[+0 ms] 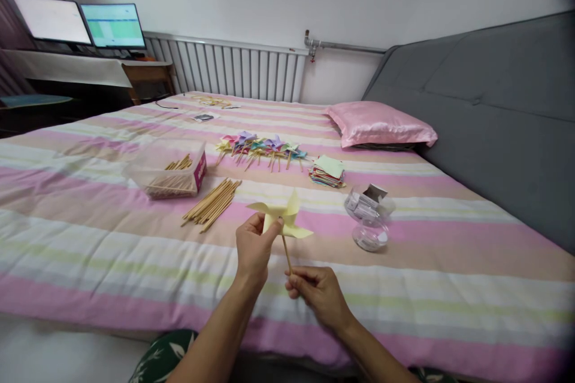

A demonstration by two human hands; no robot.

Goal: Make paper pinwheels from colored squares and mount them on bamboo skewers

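Observation:
A pale yellow paper pinwheel [287,215] on a thin wooden stick is held upright over the striped bed [90,239]. My left hand [254,248] pinches the pinwheel's centre from behind with thumb and fingers. My right hand [317,290] is closed round the lower end of the stick. Just beyond the hands lies a loose bundle of wooden sticks [212,203].
A clear box of sticks [168,173] stands at the left. A row of finished coloured pinwheels [260,148] and a stack of coloured paper squares [327,172] lie further back. A clear plastic container [368,218] sits at the right. A pink pillow [380,124] rests near the grey headboard.

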